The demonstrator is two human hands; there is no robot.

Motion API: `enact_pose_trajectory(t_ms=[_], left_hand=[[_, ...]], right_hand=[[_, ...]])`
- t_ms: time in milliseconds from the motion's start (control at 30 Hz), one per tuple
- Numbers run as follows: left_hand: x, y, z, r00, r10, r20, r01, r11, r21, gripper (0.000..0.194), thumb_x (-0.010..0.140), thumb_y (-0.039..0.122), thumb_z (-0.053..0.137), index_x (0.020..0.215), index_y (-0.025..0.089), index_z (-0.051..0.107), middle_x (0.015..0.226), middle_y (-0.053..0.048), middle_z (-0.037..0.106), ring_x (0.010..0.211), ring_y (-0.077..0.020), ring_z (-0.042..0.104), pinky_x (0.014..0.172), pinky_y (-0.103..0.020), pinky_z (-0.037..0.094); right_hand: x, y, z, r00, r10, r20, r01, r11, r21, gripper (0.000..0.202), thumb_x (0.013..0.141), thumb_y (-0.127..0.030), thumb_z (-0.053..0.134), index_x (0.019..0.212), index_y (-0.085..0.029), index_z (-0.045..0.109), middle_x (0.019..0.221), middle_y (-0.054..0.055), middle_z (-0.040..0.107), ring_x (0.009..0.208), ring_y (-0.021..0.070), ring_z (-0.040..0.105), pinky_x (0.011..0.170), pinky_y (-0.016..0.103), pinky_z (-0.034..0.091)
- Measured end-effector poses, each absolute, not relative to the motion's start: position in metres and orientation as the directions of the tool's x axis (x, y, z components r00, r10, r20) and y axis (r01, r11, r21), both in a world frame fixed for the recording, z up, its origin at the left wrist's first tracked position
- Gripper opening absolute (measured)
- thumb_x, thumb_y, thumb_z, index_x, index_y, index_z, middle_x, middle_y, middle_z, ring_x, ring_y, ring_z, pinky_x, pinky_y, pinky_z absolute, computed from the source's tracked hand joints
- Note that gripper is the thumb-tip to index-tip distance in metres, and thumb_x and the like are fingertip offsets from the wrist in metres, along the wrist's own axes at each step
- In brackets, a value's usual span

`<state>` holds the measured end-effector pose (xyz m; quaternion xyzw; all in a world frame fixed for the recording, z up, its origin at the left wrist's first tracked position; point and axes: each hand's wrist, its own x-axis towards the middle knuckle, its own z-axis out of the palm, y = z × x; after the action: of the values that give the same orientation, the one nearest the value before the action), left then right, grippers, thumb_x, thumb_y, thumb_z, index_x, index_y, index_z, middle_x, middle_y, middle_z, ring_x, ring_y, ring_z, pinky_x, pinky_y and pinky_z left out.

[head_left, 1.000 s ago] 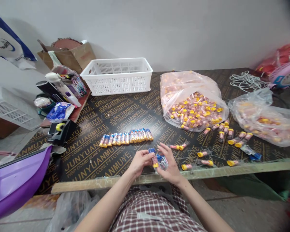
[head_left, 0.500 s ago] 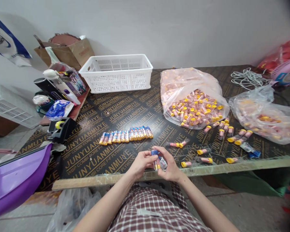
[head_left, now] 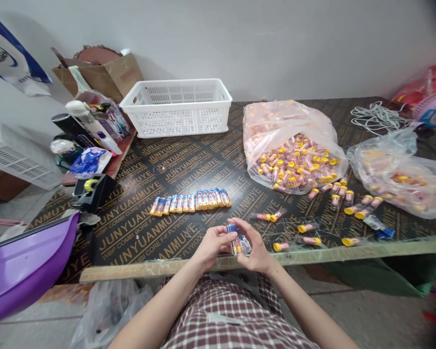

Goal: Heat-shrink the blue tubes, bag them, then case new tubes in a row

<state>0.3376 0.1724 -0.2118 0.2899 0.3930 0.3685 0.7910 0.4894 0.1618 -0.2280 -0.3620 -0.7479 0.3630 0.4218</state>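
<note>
A small clear tube with a blue top and a yellow base point(head_left: 234, 239) is held upright between my hands, over the table's front edge. My left hand point(head_left: 215, 246) pinches it from the left, thumb across its side. Curved round its right side, the fingers of my right hand point(head_left: 255, 246) grip it too. Just behind the tube, by my right palm, is a blue-and-white printed piece point(head_left: 244, 244); whether it is held or lies on the table I cannot tell. A row of finished-looking tubes with blue and yellow ends point(head_left: 191, 201) lies ahead and left.
Loose yellow-capped tubes point(head_left: 308, 227) are scattered right of my hands. Behind them lies an open plastic bag point(head_left: 269, 116) full of such tubes, with another bag point(head_left: 428, 194) farther right. A white basket point(head_left: 181, 118) stands at the back, a tape dispenser point(head_left: 94, 194) at left.
The view has shifted very slightly. My hands and the tube keep nearly the same pose, with the tube tilted a little more to the left at its top.
</note>
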Motion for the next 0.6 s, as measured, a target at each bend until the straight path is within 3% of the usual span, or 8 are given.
enact_pose_trajectory(t_ms=[133, 200, 267, 333, 400, 533, 600], left_hand=[[0.321, 0.192, -0.213, 0.311, 0.859, -0.407, -0.273, 0.491, 0.828, 0.038, 0.058, 0.039, 0.076, 0.078, 0.01, 0.06, 0.068, -0.005, 0.065, 0.055, -0.0106, 0.058, 0.054, -0.023, 0.046], [0.301, 0.215, -0.212, 0.121, 0.929, -0.349, -0.161, 0.366, 0.917, 0.041, 0.056, 0.043, 0.076, 0.077, 0.012, 0.057, 0.064, -0.003, 0.064, 0.051, -0.011, 0.057, 0.051, -0.022, 0.044], [0.278, 0.242, -0.213, -0.114, 0.97, -0.213, 0.067, 0.222, 0.973, 0.046, 0.053, 0.045, 0.076, 0.082, 0.014, 0.056, 0.057, 0.0, 0.062, 0.048, -0.0117, 0.055, 0.049, -0.022, 0.041], [0.258, 0.267, -0.215, -0.247, 0.968, -0.054, 0.363, 0.144, 0.921, 0.05, 0.053, 0.047, 0.076, 0.088, 0.016, 0.057, 0.054, 0.003, 0.058, 0.049, -0.0132, 0.054, 0.051, -0.023, 0.04], [0.247, 0.284, -0.218, -0.264, 0.964, 0.04, 0.594, 0.13, 0.794, 0.05, 0.054, 0.049, 0.074, 0.089, 0.017, 0.058, 0.055, 0.002, 0.058, 0.055, -0.0157, 0.056, 0.055, -0.025, 0.039], [0.246, 0.294, -0.219, -0.246, 0.966, 0.082, 0.789, 0.151, 0.596, 0.05, 0.061, 0.055, 0.067, 0.094, 0.018, 0.059, 0.065, -0.004, 0.062, 0.068, -0.0214, 0.059, 0.062, -0.027, 0.038], [0.253, 0.288, -0.217, -0.272, 0.955, 0.119, 0.82, 0.166, 0.548, 0.053, 0.064, 0.059, 0.062, 0.099, 0.019, 0.06, 0.067, -0.005, 0.062, 0.07, -0.0229, 0.06, 0.063, -0.028, 0.037]], right_hand=[[0.493, 0.165, -0.223, -0.39, 0.86, 0.33, 0.226, 0.436, -0.871, 0.087, 0.067, -0.015, 0.056, 0.142, -0.026, 0.011, 0.148, 0.009, 0.018, 0.126, 0.0252, 0.037, 0.103, 0.043, 0.036], [0.499, 0.167, -0.222, -0.34, 0.876, 0.342, 0.231, 0.43, -0.873, 0.086, 0.072, -0.02, 0.057, 0.142, -0.026, 0.008, 0.149, 0.009, 0.011, 0.127, 0.026, 0.036, 0.103, 0.045, 0.035], [0.507, 0.17, -0.224, -0.271, 0.894, 0.356, 0.255, 0.423, -0.87, 0.082, 0.075, -0.023, 0.056, 0.142, -0.027, 0.01, 0.148, 0.009, 0.015, 0.126, 0.0261, 0.036, 0.103, 0.046, 0.035], [0.514, 0.173, -0.227, -0.216, 0.907, 0.361, 0.301, 0.413, -0.859, 0.078, 0.077, -0.025, 0.056, 0.142, -0.027, 0.013, 0.146, 0.009, 0.021, 0.124, 0.0259, 0.039, 0.101, 0.046, 0.037], [0.519, 0.175, -0.228, -0.187, 0.911, 0.367, 0.376, 0.411, -0.831, 0.072, 0.079, -0.027, 0.056, 0.141, -0.027, 0.02, 0.144, 0.01, 0.026, 0.124, 0.0262, 0.039, 0.099, 0.046, 0.038], [0.53, 0.182, -0.229, -0.155, 0.916, 0.37, 0.551, 0.392, -0.737, 0.06, 0.079, -0.032, 0.058, 0.134, -0.026, 0.035, 0.143, 0.009, 0.029, 0.129, 0.0274, 0.032, 0.101, 0.048, 0.035], [0.54, 0.186, -0.234, -0.108, 0.917, 0.383, 0.623, 0.363, -0.693, 0.055, 0.08, -0.034, 0.057, 0.131, -0.026, 0.04, 0.14, 0.009, 0.032, 0.126, 0.0265, 0.036, 0.1, 0.047, 0.036]])
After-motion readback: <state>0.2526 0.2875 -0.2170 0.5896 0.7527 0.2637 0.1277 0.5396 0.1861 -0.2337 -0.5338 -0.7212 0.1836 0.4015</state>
